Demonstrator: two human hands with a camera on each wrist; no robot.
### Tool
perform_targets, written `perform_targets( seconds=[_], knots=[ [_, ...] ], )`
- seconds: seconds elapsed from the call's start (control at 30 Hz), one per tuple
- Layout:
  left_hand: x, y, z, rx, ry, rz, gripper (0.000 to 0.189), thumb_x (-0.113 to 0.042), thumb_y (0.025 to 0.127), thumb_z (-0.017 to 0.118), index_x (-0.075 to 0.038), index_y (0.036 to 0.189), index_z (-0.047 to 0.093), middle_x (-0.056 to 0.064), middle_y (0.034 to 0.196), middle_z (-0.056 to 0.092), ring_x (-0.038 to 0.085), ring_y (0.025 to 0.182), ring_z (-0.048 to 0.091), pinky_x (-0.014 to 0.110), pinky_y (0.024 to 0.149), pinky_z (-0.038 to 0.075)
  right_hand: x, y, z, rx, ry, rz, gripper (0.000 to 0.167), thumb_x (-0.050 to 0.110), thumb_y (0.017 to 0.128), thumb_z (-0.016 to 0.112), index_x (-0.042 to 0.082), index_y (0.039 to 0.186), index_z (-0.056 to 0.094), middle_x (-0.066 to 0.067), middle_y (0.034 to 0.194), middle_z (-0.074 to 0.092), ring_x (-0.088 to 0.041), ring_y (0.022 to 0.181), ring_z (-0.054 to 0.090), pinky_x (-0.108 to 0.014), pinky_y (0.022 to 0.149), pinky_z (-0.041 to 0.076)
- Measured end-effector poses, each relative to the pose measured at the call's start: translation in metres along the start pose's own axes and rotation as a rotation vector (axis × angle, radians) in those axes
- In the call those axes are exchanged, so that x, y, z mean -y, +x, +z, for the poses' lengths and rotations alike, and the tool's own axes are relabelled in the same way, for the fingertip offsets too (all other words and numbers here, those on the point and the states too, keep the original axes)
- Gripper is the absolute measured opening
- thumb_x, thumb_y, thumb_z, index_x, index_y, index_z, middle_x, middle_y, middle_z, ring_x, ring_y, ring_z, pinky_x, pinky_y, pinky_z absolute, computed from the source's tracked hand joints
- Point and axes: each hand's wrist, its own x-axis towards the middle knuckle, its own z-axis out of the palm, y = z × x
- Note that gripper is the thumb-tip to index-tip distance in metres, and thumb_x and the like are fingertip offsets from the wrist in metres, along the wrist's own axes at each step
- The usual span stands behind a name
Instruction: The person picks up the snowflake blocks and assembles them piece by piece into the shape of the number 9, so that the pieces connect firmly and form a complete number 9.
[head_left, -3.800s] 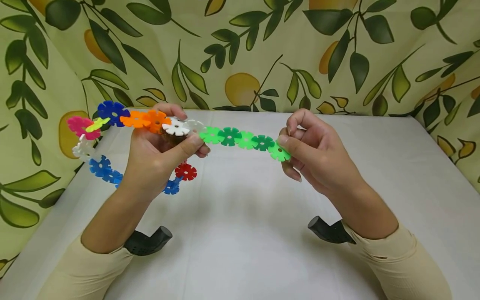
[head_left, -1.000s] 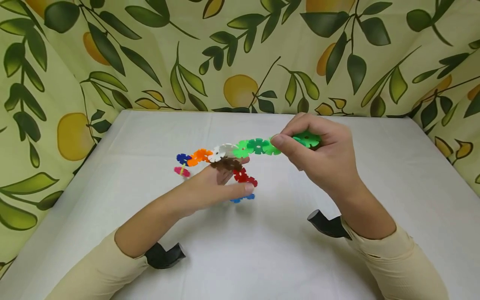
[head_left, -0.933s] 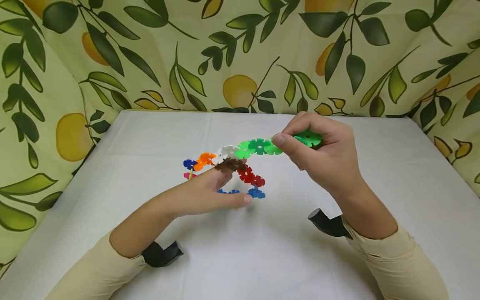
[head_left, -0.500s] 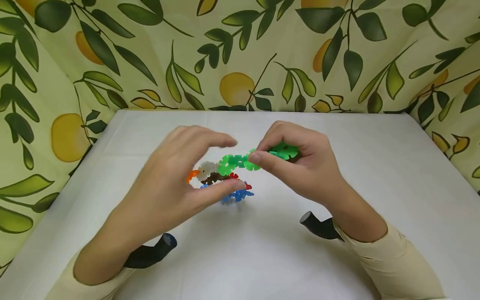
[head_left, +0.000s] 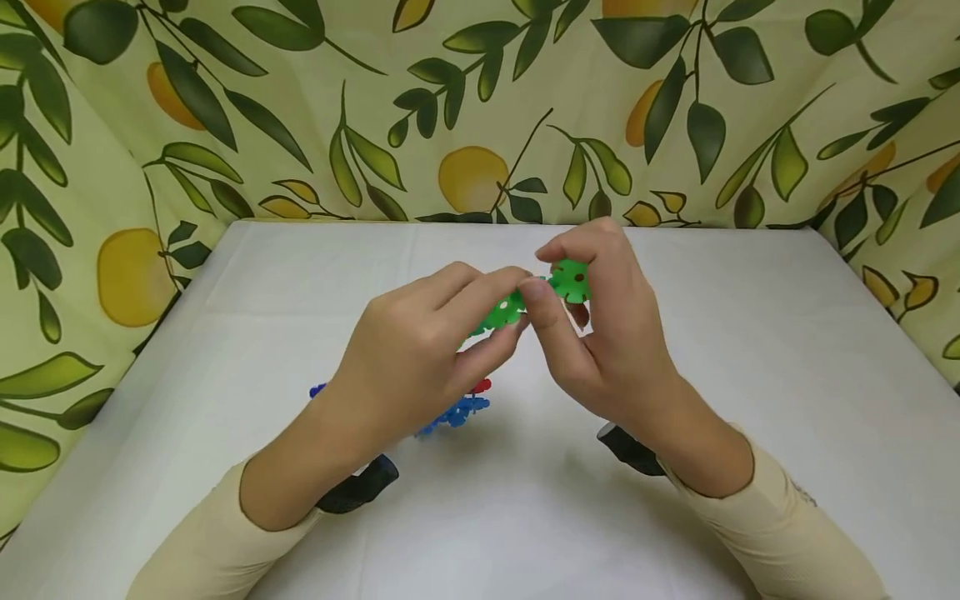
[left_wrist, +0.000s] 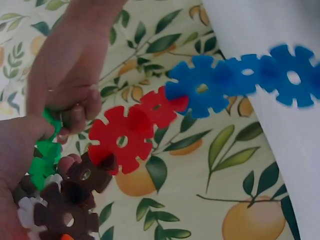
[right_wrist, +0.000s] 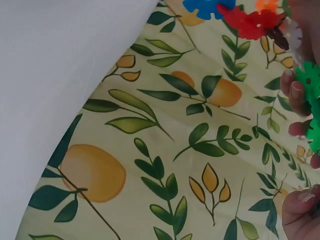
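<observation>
A chain of interlocking plastic flower discs hangs between the two hands. In the head view my left hand (head_left: 412, 350) pinches its green discs (head_left: 495, 317) between thumb and fingers. My right hand (head_left: 618, 325) holds the chain close by, its thumb tip at the left fingertips, and a light green end disc (head_left: 572, 287) shows inside its curled fingers. Blue discs (head_left: 453, 414) and a bit of red disc (head_left: 482, 386) show below the left hand, which hides much of the chain. The left wrist view shows brown discs (left_wrist: 47, 210), red discs (left_wrist: 105, 145) and blue discs (left_wrist: 200, 75) linked in a row.
A white-covered table (head_left: 525, 517) lies beneath the hands. Behind it hangs a cloth (head_left: 300, 108) printed with leaves and fruit. Black curved pieces (head_left: 363, 485) stick out at both cuffs.
My left hand has let go of the white discs, swung under the chain, come back over it and now pinches the green part. The right hand has shifted its hold inward along the green discs.
</observation>
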Motion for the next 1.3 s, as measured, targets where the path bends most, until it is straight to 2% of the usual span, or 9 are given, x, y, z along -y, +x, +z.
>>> perform_targets(
  seconds=[0.07, 0.13, 0.33, 0.47, 0.63, 0.87, 1.0, 1.13, 1.3],
  knots=[
    [-0.001, 0.001, 0.001, -0.003, 0.095, 0.036, 0.025, -0.014, 0.092, 0.071, -0.001, 0.113, 0.068, 0.007, 0.087, 0.066, 0.014, 0.066, 0.06, 0.025, 0.057, 0.054, 0.0, -0.001, 0.001, 0.003, -0.046, -0.01, 0.028, 0.02, 0.103, 0.045, -0.008, 0.111, 0.047, -0.019, 0.091, 0.048, -0.018, 0.071, 0.041, -0.023, 0.057, 0.033],
    [-0.001, 0.0, 0.003, -0.001, 0.146, 0.055, 0.023, -0.013, 0.094, 0.069, 0.001, 0.112, 0.067, 0.007, 0.087, 0.066, 0.014, 0.063, 0.058, 0.025, 0.056, 0.054, 0.0, -0.003, 0.002, 0.015, -0.073, -0.005, 0.027, 0.016, 0.099, 0.043, -0.008, 0.112, 0.047, -0.02, 0.095, 0.048, -0.02, 0.072, 0.042, -0.025, 0.058, 0.033],
    [-0.003, -0.004, 0.007, 0.0, 0.18, 0.064, 0.031, -0.012, 0.093, 0.073, 0.005, 0.117, 0.065, 0.008, 0.085, 0.064, 0.016, 0.062, 0.057, 0.026, 0.062, 0.057, 0.001, -0.007, 0.005, 0.037, -0.124, 0.014, 0.026, 0.011, 0.096, 0.041, -0.008, 0.113, 0.049, -0.02, 0.098, 0.048, -0.021, 0.071, 0.041, -0.031, 0.056, 0.036],
    [-0.006, -0.004, 0.01, -0.014, 0.22, 0.092, 0.032, -0.01, 0.093, 0.072, 0.008, 0.118, 0.065, 0.009, 0.08, 0.061, 0.016, 0.057, 0.051, 0.024, 0.058, 0.055, 0.001, -0.008, 0.006, 0.027, -0.124, 0.014, 0.024, 0.007, 0.095, 0.04, -0.008, 0.11, 0.05, -0.017, 0.092, 0.047, -0.019, 0.068, 0.039, -0.03, 0.052, 0.034],
    [-0.008, -0.005, 0.009, -0.018, 0.262, 0.108, 0.033, -0.011, 0.094, 0.072, 0.009, 0.119, 0.065, 0.008, 0.075, 0.058, 0.014, 0.055, 0.043, 0.02, 0.051, 0.047, 0.003, -0.009, 0.005, 0.06, -0.072, 0.041, 0.024, 0.005, 0.092, 0.041, -0.008, 0.11, 0.049, -0.015, 0.091, 0.046, -0.016, 0.066, 0.038, -0.026, 0.053, 0.034],
    [-0.007, -0.007, 0.006, 0.027, 0.288, 0.094, 0.036, -0.006, 0.092, 0.073, 0.01, 0.123, 0.063, 0.01, 0.079, 0.059, 0.015, 0.057, 0.044, 0.02, 0.052, 0.047, 0.006, -0.011, 0.005, 0.142, -0.032, 0.115, 0.034, 0.008, 0.086, 0.046, -0.007, 0.117, 0.046, -0.014, 0.099, 0.046, -0.01, 0.067, 0.039, -0.024, 0.054, 0.037],
    [-0.007, -0.008, 0.007, 0.056, 0.304, 0.1, 0.037, -0.002, 0.092, 0.071, 0.011, 0.125, 0.062, 0.009, 0.077, 0.056, 0.014, 0.056, 0.041, 0.019, 0.05, 0.042, 0.006, -0.012, 0.007, 0.147, 0.006, 0.156, 0.035, 0.008, 0.085, 0.047, -0.007, 0.117, 0.046, -0.011, 0.096, 0.045, -0.011, 0.069, 0.04, -0.025, 0.055, 0.037],
    [-0.008, -0.009, 0.009, 0.061, 0.323, 0.104, 0.037, 0.0, 0.092, 0.069, 0.012, 0.126, 0.061, 0.008, 0.076, 0.054, 0.014, 0.056, 0.04, 0.019, 0.049, 0.04, 0.006, -0.014, 0.01, 0.137, 0.092, 0.199, 0.036, 0.005, 0.085, 0.047, -0.008, 0.119, 0.045, -0.011, 0.096, 0.044, -0.013, 0.074, 0.043, -0.026, 0.06, 0.04],
    [-0.006, -0.008, 0.009, 0.059, 0.298, 0.094, 0.035, -0.001, 0.092, 0.07, 0.011, 0.124, 0.062, 0.009, 0.077, 0.056, 0.015, 0.058, 0.043, 0.02, 0.051, 0.045, 0.007, -0.014, 0.01, 0.15, 0.166, 0.231, 0.036, 0.003, 0.086, 0.047, -0.008, 0.121, 0.044, -0.011, 0.104, 0.046, -0.017, 0.083, 0.047, -0.027, 0.065, 0.046]
  ],
)
